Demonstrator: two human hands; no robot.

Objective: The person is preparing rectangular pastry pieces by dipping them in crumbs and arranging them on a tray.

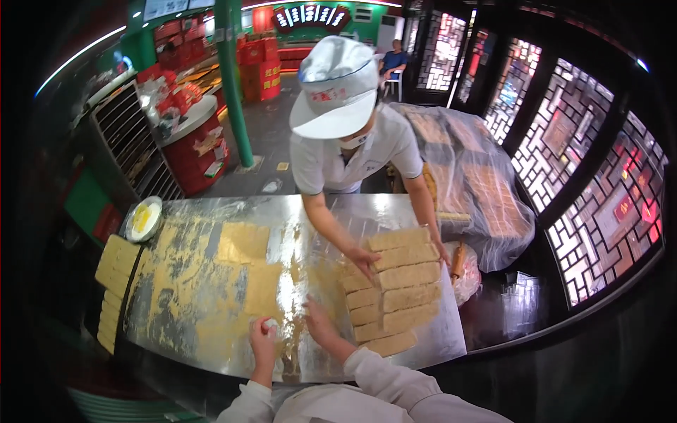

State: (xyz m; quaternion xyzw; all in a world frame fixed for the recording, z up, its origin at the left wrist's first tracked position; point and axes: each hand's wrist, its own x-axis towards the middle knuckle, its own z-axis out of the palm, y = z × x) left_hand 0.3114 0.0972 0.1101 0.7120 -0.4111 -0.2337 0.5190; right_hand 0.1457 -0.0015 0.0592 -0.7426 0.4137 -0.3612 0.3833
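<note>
Closed round a small white object (270, 323), my left hand (261, 344) is low over the near middle of the metal table. Just beyond it lies a thin yellow dough sheet (264, 287), and another dough sheet (243, 243) adjoins its far side. My right hand (319, 321) reaches over the shiny bare strip of table, its fingers stretched out and somewhat blurred, holding nothing I can see. To its right are rows of flat rectangular dough pieces (409, 276). A co-worker across the table has one hand (364, 260) on these pieces and the other at their far right edge.
Yellow crumbs or flour cover much of the metal table (190, 331). A white bowl (144, 218) with yellow contents stands at its far left corner, near a tray of dough pieces (116, 264). Plastic-covered trays (486, 176) and a rolling pin (458, 261) are at the right.
</note>
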